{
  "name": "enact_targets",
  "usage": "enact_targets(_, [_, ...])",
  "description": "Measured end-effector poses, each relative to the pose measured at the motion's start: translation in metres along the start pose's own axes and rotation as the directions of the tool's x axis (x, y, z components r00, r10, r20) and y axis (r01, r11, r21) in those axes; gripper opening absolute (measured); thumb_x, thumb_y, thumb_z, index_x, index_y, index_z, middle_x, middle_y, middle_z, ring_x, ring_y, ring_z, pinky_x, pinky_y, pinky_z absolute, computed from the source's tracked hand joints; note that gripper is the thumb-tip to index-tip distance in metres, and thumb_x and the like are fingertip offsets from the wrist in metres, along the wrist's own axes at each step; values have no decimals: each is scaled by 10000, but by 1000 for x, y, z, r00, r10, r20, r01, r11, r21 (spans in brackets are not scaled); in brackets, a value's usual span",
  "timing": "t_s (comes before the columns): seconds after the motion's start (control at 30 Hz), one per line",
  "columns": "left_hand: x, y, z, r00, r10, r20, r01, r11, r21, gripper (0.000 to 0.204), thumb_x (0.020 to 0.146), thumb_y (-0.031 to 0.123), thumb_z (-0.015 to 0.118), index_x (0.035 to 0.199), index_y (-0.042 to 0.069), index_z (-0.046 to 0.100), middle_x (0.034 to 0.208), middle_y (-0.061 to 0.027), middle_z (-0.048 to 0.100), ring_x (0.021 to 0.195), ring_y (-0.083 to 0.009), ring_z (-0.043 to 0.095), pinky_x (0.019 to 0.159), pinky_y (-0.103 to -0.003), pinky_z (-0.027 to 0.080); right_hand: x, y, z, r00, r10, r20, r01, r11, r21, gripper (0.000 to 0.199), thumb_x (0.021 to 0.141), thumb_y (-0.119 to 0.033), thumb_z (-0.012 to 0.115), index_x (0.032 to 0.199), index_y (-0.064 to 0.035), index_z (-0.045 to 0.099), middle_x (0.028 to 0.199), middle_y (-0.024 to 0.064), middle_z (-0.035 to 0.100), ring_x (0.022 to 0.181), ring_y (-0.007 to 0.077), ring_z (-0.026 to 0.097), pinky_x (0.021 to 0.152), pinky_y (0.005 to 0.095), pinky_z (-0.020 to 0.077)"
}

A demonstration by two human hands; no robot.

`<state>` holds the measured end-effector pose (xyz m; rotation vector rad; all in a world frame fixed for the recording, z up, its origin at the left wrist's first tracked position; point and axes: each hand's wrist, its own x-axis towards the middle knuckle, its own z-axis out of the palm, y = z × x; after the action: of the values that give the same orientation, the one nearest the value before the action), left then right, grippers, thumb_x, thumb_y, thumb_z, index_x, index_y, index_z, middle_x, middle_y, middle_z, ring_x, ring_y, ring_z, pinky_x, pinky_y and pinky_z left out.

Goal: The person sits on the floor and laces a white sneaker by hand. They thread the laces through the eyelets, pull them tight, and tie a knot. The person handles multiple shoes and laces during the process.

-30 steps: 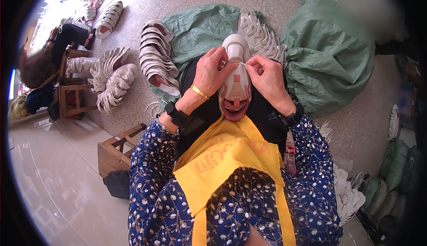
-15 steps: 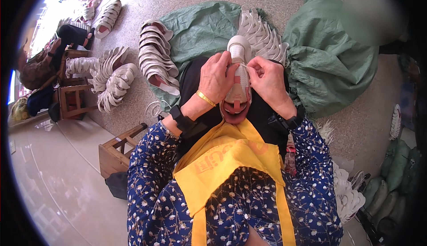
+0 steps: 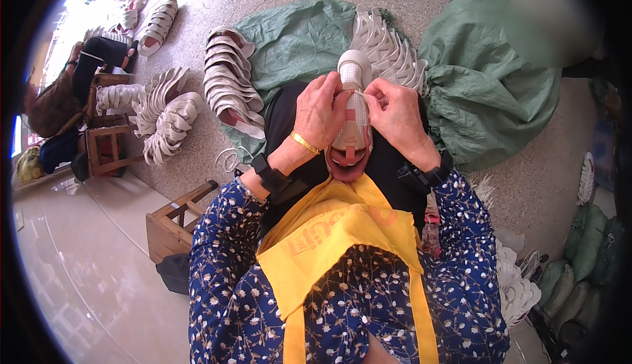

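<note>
A pale sneaker (image 3: 355, 133), with pink patches on the tongue and a pink lining, lies between my thighs, its toe pointing away from me. My left hand (image 3: 319, 112) is on its left side, thumb and forefinger pinched over the lacing area. My right hand (image 3: 395, 115) is closed on the other side, its thumb and forefinger gripping a thin white shoelace (image 3: 359, 92). The lace spans the short gap between both sets of fingertips, above the tongue. My fingers cover part of the eyelets. A yellow apron (image 3: 342, 232) lies over my lap behind the shoe's heel.
Nested stacks of pale shoe uppers stand left (image 3: 230, 81) and right (image 3: 388, 51) on a green sack (image 3: 296, 41). A full green sack (image 3: 487, 94) bulges at right. A wooden stool (image 3: 168, 229) is near my left elbow. Another person (image 3: 59, 101) sits at far left.
My right hand has shifted slightly toward the shoe's toe, and the lace now runs across between my fingertips. The left hand stays nearly still. The seated person at far left has moved an arm.
</note>
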<state>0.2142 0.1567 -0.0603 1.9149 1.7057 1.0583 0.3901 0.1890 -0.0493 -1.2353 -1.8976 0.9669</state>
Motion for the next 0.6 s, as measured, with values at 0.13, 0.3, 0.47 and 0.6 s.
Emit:
enact_targets(0.13, [1,-3,0,1000,9,-5,-10,1000,-23,155,864,74,698,888,11,559,782,-152,604,673,-346,632,599,-405,494,3,-4,-2,999,-29,36,31,998,-61,34,838,-7,650,817,0,625,739,183,665,722,394,675,630,461,520])
enact_targets(0.3, [1,-3,-1,1000,-6,10,7,999,-52,144,865,64,688,895,7,559,792,-151,606,666,-333,637,601,-395,498,8,-8,-3,995,-62,77,71,990,-120,46,848,-6,627,809,8,608,771,211,660,770,424,659,673,501,508])
enact_targets(0.47, [-1,-7,-1,1000,5,9,-5,998,-57,141,860,48,686,898,5,558,788,-143,601,652,-315,638,596,-379,505,14,-6,-2,981,-166,101,184,962,-204,31,850,-10,650,854,16,634,757,188,670,711,366,681,627,424,518])
enact_targets(0.6, [-2,-9,-3,1000,15,15,-14,998,-67,146,856,43,693,897,4,559,786,-140,600,647,-304,639,594,-371,506,26,-5,-3,958,-237,159,265,945,-193,49,859,-26,663,877,18,649,800,188,678,731,349,687,640,411,518])
